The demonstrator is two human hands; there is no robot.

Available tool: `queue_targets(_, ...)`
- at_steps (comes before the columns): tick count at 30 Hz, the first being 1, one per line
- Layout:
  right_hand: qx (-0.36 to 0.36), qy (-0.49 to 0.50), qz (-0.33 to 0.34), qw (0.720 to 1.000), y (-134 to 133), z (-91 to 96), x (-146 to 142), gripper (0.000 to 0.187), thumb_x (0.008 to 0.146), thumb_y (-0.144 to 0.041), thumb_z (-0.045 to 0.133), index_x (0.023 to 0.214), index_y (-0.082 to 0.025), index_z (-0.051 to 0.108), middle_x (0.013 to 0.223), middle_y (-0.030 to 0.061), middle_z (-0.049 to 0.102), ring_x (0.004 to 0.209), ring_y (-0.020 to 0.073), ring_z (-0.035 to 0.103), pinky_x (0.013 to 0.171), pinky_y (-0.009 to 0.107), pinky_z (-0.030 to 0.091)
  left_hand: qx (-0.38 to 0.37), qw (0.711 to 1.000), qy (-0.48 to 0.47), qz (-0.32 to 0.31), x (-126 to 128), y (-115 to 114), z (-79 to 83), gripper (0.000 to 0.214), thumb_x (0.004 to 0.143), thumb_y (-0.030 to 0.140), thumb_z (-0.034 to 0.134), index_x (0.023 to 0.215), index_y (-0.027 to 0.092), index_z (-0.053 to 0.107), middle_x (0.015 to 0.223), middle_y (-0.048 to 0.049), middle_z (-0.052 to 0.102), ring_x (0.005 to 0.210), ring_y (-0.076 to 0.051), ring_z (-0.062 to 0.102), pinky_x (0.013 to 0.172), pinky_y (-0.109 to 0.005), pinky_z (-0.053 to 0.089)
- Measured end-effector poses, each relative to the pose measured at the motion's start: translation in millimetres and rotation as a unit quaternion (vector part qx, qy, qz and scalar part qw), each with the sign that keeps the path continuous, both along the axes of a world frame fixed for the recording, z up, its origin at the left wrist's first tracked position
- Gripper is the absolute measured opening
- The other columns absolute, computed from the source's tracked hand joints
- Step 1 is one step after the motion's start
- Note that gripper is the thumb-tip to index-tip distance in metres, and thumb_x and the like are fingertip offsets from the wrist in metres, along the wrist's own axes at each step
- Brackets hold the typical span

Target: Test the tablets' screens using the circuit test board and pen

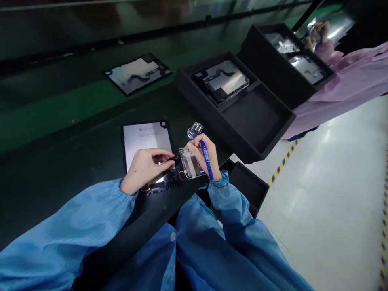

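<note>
An opened tablet [145, 139] lies flat on the dark bench, with a white panel on its left and a circuit board [190, 163] along its lower right. My left hand [145, 167] rests over the tablet, its fingertips pinching a small black part [173, 159] near the board. The pinched part is mostly hidden by the fingers. My right hand [206, 155] grips a blue-shafted tool [206, 161] with a silver metal end [195, 130], holding it just above the board. Blue sleeves cover both my arms.
Black foam trays [236, 109] holding tablet panels stand to the upper right, and another tablet panel [138, 72] lies on the green bench beyond. A co-worker in a lilac gown [342, 81] stands at the far right. A small black bin [245, 186] sits beside the bench's edge.
</note>
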State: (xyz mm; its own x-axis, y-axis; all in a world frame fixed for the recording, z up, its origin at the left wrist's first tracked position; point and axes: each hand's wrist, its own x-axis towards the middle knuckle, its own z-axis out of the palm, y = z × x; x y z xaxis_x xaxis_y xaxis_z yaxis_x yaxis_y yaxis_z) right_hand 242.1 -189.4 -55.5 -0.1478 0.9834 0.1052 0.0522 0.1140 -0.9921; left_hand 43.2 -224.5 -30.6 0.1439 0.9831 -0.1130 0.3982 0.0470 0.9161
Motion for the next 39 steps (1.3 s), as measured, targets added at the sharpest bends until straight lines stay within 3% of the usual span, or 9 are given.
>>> queue_targets(5, 0.007, -0.073, 0.004, 0.997, -3, -21.4, 7, 0.032, 0.089, -0.044, 0.067, 0.081, -0.023, 0.045, 0.08, -0.0014, 0.067, 0.069, 0.0134, 0.064, 0.068, 0.028, 0.049, 0.096, 0.981, 0.164, -0.047, 16, -3, -12.5, 0.014, 0.083, 0.022, 0.07, 0.092, 0.016, 0.078, 0.087, -0.0052, 0.076, 0.075, -0.022, 0.068, 0.074, -0.036, 0.052)
queue_targets(14, -0.003, -0.056, 0.011, 0.998, -2, -28.6, 7, 0.031, 0.091, -0.044, 0.065, 0.082, -0.024, 0.043, 0.08, -0.0017, 0.068, 0.078, 0.0154, 0.07, 0.068, 0.027, 0.048, 0.163, 0.949, 0.266, -0.047, 25, -8, -13.2, 0.014, 0.089, 0.02, 0.067, 0.098, 0.017, 0.077, 0.098, -0.0047, 0.074, 0.086, -0.023, 0.071, 0.075, -0.034, 0.051)
queue_targets(26, -0.006, -0.08, 0.026, 0.996, -3, -24.7, 9, 0.029, 0.09, -0.042, 0.066, 0.081, -0.024, 0.045, 0.08, -0.0025, 0.062, 0.068, 0.0132, 0.061, 0.069, 0.028, 0.048, 0.12, 0.951, 0.284, -0.035, 30, -7, -13.0, 0.011, 0.086, 0.021, 0.064, 0.087, 0.019, 0.074, 0.084, -0.0037, 0.068, 0.075, -0.019, 0.065, 0.065, -0.031, 0.045)
queue_targets(39, 0.004, -0.076, 0.03, 0.997, -4, -23.1, 9, 0.027, 0.09, -0.037, 0.067, 0.08, -0.024, 0.045, 0.079, -0.0032, 0.059, 0.061, 0.011, 0.054, 0.067, 0.028, 0.046, 0.079, 0.963, 0.252, -0.05, 27, -2, -7.7, 0.01, 0.081, 0.018, 0.066, 0.084, 0.017, 0.074, 0.081, -0.0036, 0.066, 0.072, -0.018, 0.061, 0.065, -0.032, 0.044)
